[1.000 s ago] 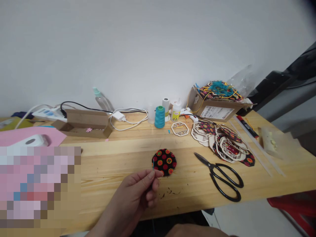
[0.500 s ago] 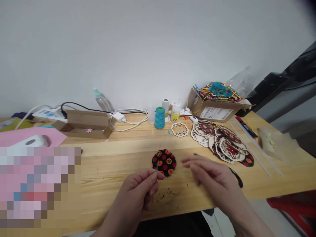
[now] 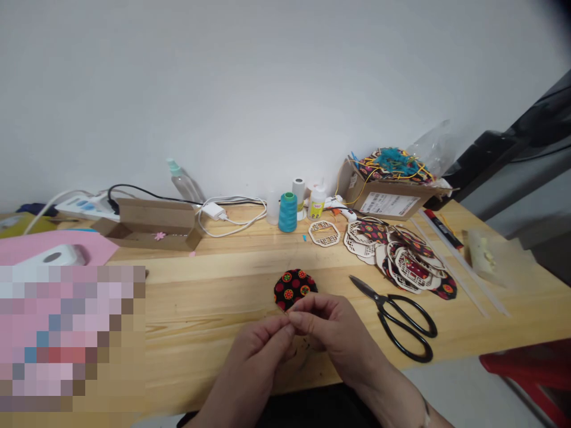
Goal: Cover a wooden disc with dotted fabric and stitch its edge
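My left hand (image 3: 259, 356) and my right hand (image 3: 332, 330) meet fingertip to fingertip just in front of a round black fabric piece (image 3: 292, 285) with red and orange flowers. That piece lies flat on the wooden table (image 3: 200, 297), and my right fingers cover its near edge. Both hands are pinched together at the tips. What they pinch is too small to make out. Black scissors (image 3: 397, 315) lie to the right of my right hand.
A pile of fabric and wooden cutout pieces (image 3: 401, 255) lies at the right, behind it a cardboard box (image 3: 388, 196) of scraps. A teal thread spool (image 3: 288, 212), glue bottle (image 3: 316, 204), open cardboard box (image 3: 151, 223) and cables stand along the wall. Pink paper (image 3: 49, 246) is at the left.
My right hand came up from below the table edge, crossed in from the right and now pinches together with my left hand's fingertips. The scissors are uncovered again.
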Action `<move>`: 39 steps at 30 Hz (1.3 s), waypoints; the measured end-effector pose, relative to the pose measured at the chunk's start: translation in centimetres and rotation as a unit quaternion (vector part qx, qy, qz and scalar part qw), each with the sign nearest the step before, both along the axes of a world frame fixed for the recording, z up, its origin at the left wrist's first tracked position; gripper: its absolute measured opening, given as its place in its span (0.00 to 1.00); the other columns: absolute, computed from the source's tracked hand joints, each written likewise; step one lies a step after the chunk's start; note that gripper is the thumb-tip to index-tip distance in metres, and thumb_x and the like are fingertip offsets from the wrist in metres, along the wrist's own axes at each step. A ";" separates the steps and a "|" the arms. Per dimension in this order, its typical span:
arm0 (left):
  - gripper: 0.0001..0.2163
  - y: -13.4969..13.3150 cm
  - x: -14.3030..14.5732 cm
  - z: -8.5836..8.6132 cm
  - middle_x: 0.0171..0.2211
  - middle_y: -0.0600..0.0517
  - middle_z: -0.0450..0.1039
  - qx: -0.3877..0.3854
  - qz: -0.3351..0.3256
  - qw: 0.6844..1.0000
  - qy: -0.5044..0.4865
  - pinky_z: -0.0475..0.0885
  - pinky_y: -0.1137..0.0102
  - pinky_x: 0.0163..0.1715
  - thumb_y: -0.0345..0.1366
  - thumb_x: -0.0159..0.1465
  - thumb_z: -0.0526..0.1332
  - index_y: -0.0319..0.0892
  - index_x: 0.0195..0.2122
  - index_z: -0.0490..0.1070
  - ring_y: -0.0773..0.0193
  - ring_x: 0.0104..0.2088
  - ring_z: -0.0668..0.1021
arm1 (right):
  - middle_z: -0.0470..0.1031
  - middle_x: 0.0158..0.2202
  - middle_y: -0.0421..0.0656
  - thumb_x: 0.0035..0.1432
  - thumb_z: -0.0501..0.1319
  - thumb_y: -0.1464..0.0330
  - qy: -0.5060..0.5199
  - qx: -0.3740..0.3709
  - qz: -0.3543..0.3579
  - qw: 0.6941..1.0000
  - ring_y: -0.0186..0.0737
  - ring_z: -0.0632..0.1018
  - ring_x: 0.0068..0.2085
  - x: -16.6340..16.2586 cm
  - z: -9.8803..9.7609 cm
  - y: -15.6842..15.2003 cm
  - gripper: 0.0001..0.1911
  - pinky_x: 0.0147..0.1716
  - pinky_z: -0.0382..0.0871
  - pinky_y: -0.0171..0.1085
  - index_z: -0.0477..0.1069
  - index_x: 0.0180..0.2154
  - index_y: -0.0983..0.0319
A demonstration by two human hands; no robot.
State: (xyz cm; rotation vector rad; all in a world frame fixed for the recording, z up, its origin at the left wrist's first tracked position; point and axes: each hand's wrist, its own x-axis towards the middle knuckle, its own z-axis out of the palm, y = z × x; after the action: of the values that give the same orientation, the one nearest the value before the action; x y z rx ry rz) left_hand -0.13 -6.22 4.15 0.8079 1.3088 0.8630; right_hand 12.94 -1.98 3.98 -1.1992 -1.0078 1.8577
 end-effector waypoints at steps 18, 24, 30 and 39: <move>0.12 0.3 0.0 -1.0 0.15 0.63 0.49 -0.040 0.081 0.993 -0.075 0.45 0.78 0.13 0.45 0.55 0.62 0.41 0.29 0.72 0.76 0.15 0.50 | 0.73 0.27 0.42 0.56 0.56 0.63 -0.276 0.265 -0.029 0.923 0.38 0.72 0.30 2.6 -0.4 1.0 0.12 0.31 0.65 0.35 0.73 0.28 0.63; 0.13 0.5 -0.1 -1.1 0.14 0.63 0.48 -0.047 0.092 0.993 -0.059 0.45 0.78 0.13 0.46 0.55 0.63 0.40 0.30 0.74 0.76 0.15 0.49 | 0.74 0.39 0.52 0.56 0.52 0.62 -0.665 0.379 -0.029 0.643 0.53 0.73 0.41 12.0 -2.2 -0.5 0.17 0.39 0.66 0.48 0.71 0.42 0.65; 0.13 0.7 0.1 -1.1 0.14 0.64 0.45 -0.048 0.089 0.993 -0.061 0.44 0.78 0.13 0.46 0.54 0.63 0.40 0.30 0.74 0.75 0.16 0.48 | 0.73 0.41 0.52 0.56 0.51 0.66 -0.703 0.339 0.026 0.625 0.50 0.74 0.42 14.7 -3.9 -1.8 0.17 0.41 0.68 0.45 0.69 0.45 0.66; 0.13 0.7 0.1 -0.9 0.15 0.63 0.45 -0.045 0.090 0.994 -0.042 0.44 0.77 0.14 0.46 0.54 0.63 0.41 0.32 0.75 0.74 0.17 0.48 | 0.70 0.42 0.53 0.52 0.51 0.71 -0.682 0.290 0.041 0.670 0.50 0.75 0.39 13.7 -3.0 -1.5 0.18 0.38 0.69 0.47 0.67 0.44 0.66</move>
State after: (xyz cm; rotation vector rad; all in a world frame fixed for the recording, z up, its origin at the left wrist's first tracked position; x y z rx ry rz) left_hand -0.06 -5.49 3.28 0.5834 1.3509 0.9619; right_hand 26.68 -3.47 0.94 -2.0488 -2.1771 0.1996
